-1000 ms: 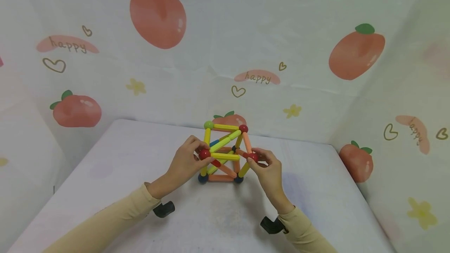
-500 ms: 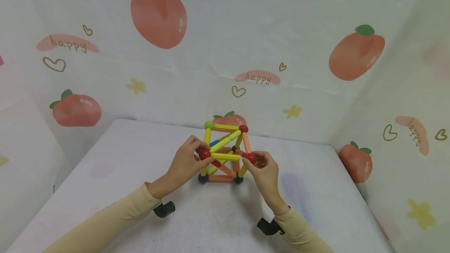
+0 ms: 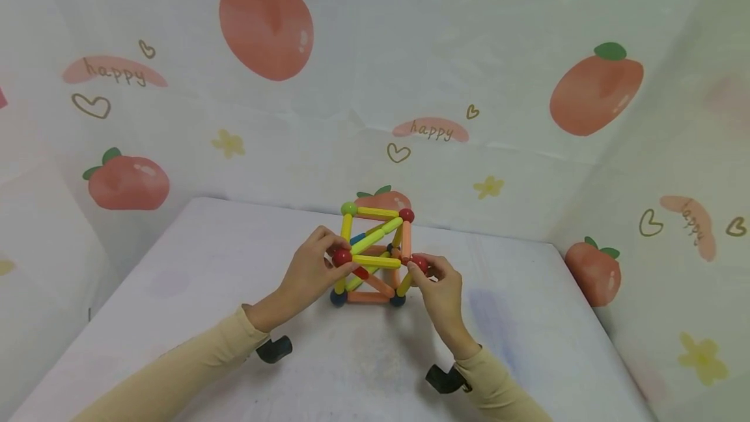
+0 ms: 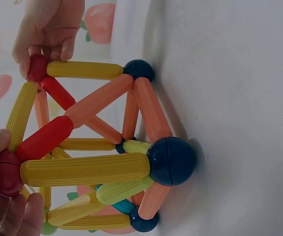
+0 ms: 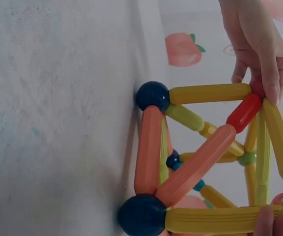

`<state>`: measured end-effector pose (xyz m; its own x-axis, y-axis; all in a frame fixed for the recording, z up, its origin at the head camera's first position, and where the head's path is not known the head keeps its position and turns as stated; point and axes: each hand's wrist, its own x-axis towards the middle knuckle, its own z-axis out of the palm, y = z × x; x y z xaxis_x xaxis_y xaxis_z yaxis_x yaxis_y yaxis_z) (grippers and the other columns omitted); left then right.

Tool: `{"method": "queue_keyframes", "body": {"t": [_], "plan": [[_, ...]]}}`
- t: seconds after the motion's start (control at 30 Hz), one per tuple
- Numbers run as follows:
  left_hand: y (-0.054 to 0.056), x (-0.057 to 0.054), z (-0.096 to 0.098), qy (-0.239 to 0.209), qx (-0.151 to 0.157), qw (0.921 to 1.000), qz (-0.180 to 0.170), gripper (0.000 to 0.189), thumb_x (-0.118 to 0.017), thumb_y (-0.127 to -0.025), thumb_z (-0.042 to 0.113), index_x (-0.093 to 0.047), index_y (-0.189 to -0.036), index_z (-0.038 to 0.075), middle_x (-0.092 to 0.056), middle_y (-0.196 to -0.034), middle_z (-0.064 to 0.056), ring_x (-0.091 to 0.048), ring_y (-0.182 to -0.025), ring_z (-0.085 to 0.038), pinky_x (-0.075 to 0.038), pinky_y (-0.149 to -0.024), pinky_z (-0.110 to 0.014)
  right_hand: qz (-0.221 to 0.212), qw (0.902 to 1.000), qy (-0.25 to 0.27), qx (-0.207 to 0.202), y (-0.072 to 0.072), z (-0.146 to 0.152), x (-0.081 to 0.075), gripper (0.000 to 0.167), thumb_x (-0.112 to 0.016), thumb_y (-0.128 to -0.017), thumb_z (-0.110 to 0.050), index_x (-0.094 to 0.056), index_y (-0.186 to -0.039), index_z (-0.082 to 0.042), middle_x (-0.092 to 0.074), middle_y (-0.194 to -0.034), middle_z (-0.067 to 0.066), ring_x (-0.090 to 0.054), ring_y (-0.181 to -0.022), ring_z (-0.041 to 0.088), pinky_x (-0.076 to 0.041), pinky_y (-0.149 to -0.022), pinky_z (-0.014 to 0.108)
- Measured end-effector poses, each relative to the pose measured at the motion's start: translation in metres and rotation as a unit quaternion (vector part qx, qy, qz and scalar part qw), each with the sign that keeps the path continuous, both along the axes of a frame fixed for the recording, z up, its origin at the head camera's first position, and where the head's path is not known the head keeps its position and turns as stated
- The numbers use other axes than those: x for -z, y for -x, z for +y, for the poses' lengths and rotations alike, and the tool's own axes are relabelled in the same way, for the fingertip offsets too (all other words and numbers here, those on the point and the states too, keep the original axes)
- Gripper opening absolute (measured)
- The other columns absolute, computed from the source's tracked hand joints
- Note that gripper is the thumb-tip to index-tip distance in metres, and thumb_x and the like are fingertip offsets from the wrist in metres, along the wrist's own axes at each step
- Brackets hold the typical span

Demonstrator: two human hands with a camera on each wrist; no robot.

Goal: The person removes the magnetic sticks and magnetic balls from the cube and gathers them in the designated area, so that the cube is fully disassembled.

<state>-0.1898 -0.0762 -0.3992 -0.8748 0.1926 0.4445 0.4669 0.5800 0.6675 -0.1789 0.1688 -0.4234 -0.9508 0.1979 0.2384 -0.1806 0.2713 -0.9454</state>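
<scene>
A cube-like frame of magnetic rods and balls stands on the table, with dark blue balls (image 3: pixel 338 297) at its lower corners. My left hand (image 3: pixel 307 267) pinches the red ball (image 4: pixel 4 173) at the near upper left corner. From that ball a yellow rod (image 3: pixel 377 261) reaches rightward; in the right wrist view its far end stands apart from the other red ball. My right hand (image 3: pixel 439 288) pinches this right-hand red ball (image 3: pixel 418 263), partly hidden by the fingers. An orange rod (image 3: pixel 407 239) hangs from the back red ball (image 3: pixel 406 215). A green ball (image 3: pixel 349 209) tops the back left corner.
The white-covered table (image 3: pixel 234 383) stretches around the frame. Behind it hangs a pale backdrop (image 3: pixel 351 64) printed with fruit. Black wrist mounts (image 3: pixel 274 349) stick out below both sleeves.
My right hand has shifted slightly left with its red ball. The orange rod from the back red ball has swung from slanting to nearly upright. My left hand keeps its place.
</scene>
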Motion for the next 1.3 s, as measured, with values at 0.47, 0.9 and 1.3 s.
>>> {"method": "queue_keyframes", "body": {"t": [0.47, 0.9, 1.3], "plan": [[-0.002, -0.001, 0.001, 0.001, -0.003, 1.0, -0.005, 0.034, -0.085, -0.078, 0.022, -0.069, -0.103, 0.006, -0.056, -0.097, -0.004, -0.059, -0.084, -0.013, -0.06, -0.069, -0.028, -0.069, 0.9809, 0.181, -0.019, 0.0, 0.001, -0.001, 0.035, -0.057, -0.101, -0.025, -0.062, -0.115, 0.007, -0.064, -0.088, -0.002, -0.059, -0.073, 0.012, -0.061, -0.071, 0.029], [-0.001, -0.001, 0.001, 0.005, -0.005, 1.0, 0.001, 0.033, -0.085, -0.078, 0.022, -0.068, -0.102, 0.006, -0.056, -0.098, -0.004, -0.06, -0.084, -0.012, -0.059, -0.068, -0.025, -0.023, 0.9937, 0.107, 0.027, 0.015, 0.029, -0.007, 0.04, -0.066, -0.095, -0.033, -0.066, -0.103, 0.006, -0.067, -0.08, -0.008, -0.06, -0.075, 0.007, -0.057, -0.07, 0.021], [-0.001, 0.0, 0.001, 0.008, -0.006, 0.9999, 0.008, 0.034, -0.086, -0.077, 0.022, -0.069, -0.102, 0.006, -0.057, -0.098, -0.004, -0.06, -0.084, -0.012, -0.059, -0.068, -0.025, -0.211, 0.9746, 0.06, -0.046, 0.059, 0.079, 0.009, 0.069, -0.041, -0.1, -0.059, -0.05, -0.122, 0.006, -0.067, -0.071, -0.004, -0.069, -0.065, 0.009, -0.058, -0.066, 0.026]]}}
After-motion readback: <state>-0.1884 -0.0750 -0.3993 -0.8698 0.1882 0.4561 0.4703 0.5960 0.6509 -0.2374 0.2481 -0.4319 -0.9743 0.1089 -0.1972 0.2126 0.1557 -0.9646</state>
